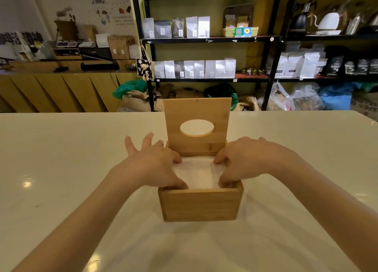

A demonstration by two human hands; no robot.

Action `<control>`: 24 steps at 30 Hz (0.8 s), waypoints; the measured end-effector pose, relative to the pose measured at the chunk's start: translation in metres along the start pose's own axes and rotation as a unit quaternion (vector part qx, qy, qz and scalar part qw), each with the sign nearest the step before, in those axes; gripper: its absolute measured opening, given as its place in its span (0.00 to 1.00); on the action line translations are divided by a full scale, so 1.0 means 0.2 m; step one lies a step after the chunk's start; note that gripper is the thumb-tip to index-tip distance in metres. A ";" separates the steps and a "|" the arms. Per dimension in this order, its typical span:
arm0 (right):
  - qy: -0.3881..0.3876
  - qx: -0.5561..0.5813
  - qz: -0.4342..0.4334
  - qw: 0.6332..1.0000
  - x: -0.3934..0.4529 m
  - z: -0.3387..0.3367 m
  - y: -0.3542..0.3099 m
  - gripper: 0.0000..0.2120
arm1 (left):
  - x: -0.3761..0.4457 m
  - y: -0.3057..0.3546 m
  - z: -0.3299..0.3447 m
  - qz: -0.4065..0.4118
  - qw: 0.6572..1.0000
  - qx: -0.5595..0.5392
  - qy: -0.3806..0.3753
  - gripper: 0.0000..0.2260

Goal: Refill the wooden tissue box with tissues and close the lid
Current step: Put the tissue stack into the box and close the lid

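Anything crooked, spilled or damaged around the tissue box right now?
Nothing stands out. The wooden tissue box sits square on the white table, its lid upright and intact, and both hands, left and right, press the tissues inside.

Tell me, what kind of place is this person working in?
Most likely a coffee shop or roastery's retail area. Black metal shelves hold rows of sealed stand-up pouches, kettles sit on the upper right shelf, and a wood-fronted counter runs along the left behind the white table.
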State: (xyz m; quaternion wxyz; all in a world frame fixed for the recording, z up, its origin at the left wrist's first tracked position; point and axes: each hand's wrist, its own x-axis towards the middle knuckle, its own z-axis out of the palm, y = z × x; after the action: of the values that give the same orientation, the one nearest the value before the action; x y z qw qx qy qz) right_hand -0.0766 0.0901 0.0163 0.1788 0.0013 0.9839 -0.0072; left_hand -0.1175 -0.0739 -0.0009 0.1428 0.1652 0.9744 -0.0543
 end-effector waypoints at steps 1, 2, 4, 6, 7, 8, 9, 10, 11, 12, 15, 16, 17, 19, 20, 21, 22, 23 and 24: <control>0.013 0.031 -0.009 0.999 -0.01 -0.01 0.01 0.20 | -0.01 -0.01 0.00 0.002 1.000 -0.023 0.015 0.26; 0.029 0.064 -0.020 0.997 -0.02 -0.02 0.02 0.17 | -0.01 -0.01 0.01 0.004 0.998 -0.046 0.034 0.23; 0.067 0.110 -0.037 0.991 -0.03 -0.02 0.03 0.13 | -0.03 -0.01 0.01 0.002 0.995 -0.069 0.079 0.15; 0.094 0.118 -0.036 0.988 -0.03 -0.01 0.02 0.10 | -0.04 -0.01 0.01 -0.013 0.992 -0.052 0.113 0.11; 0.098 0.111 -0.031 0.988 -0.03 0.00 0.01 0.09 | -0.05 0.00 0.00 -0.022 0.992 -0.036 0.121 0.10; 0.097 0.100 -0.025 0.990 -0.02 0.01 0.00 0.09 | -0.05 0.00 0.00 -0.030 0.992 -0.020 0.121 0.10; 0.092 0.088 -0.020 0.992 -0.01 0.02 -0.01 0.09 | -0.05 0.01 -0.01 -0.035 0.993 -0.003 0.116 0.10; 0.087 0.079 -0.013 0.993 -0.01 0.03 -0.02 0.09 | -0.05 0.02 -0.01 -0.037 0.993 0.012 0.109 0.10; 0.082 0.072 -0.006 0.994 0.00 0.03 -0.03 0.10 | -0.04 0.02 -0.01 -0.036 0.994 0.025 0.101 0.10; 0.079 0.064 0.001 0.995 0.00 0.02 -0.03 0.11 | -0.03 0.03 -0.02 -0.034 0.995 0.036 0.092 0.11; 0.070 0.049 0.009 0.996 -0.01 0.01 -0.02 0.13 | -0.01 0.02 -0.04 -0.028 0.997 0.039 0.067 0.11; 0.070 0.060 0.006 0.996 -0.01 0.01 -0.01 0.13 | 0.00 0.02 -0.04 -0.025 0.997 0.023 0.065 0.11; 0.078 0.087 0.000 0.993 -0.01 0.01 0.00 0.14 | 0.00 0.01 -0.05 -0.019 0.998 -0.003 0.067 0.10; 0.127 0.176 -0.011 0.976 -0.02 0.02 0.01 0.13 | 0.00 0.00 -0.04 0.000 0.993 -0.081 0.080 0.10; 0.159 0.222 -0.011 0.962 -0.01 0.02 0.01 0.14 | 0.00 0.00 -0.03 0.008 0.988 -0.121 0.092 0.10; 0.188 0.261 -0.007 0.947 -0.01 0.03 0.01 0.14 | 0.00 0.00 -0.01 0.011 0.982 -0.154 0.104 0.11; 0.212 0.294 -0.004 0.932 0.00 0.05 0.01 0.13 | 0.00 0.00 0.01 0.011 0.977 -0.179 0.114 0.11; 0.227 0.316 -0.004 0.921 0.01 0.06 0.01 0.12 | 0.00 0.00 0.03 0.010 0.974 -0.195 0.118 0.12; 0.235 0.327 -0.008 0.915 0.03 0.08 0.01 0.10 | 0.01 0.01 0.05 0.009 0.972 -0.205 0.117 0.14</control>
State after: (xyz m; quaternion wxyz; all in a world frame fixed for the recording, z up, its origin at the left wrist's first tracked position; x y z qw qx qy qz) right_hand -0.0757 0.0919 -0.0004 -0.0677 0.0532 0.9403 -0.3293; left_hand -0.1150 -0.0731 -0.0117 0.0593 0.1460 0.9732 0.1677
